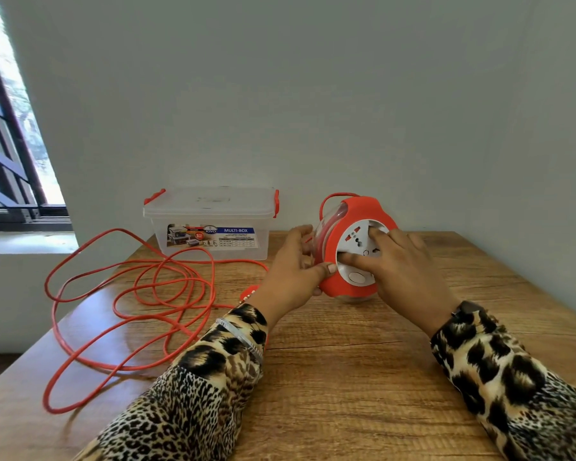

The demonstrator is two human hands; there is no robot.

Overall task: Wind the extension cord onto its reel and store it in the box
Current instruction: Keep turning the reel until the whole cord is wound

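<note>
Gripping the reel (348, 257) with our left hand (296, 271), right hand (399, 261) open-fingered on its dial, we should turn steadily, feeding cord (130, 294) evenly.

A wooden table (363, 377) carries everything. The lidded box (210, 224) stands at eleven o'clock, loose orange cord (130, 294) sprawls at nine, and the reel (353, 247) rests at twelve.

I see a wooden table (363, 377) with a visible grain, pushed up against a plain pale wall (313, 94). At the left stands a window (10, 134) with dark bars across it, daylight coming through, and a pale sill (24, 242) below it.
</note>
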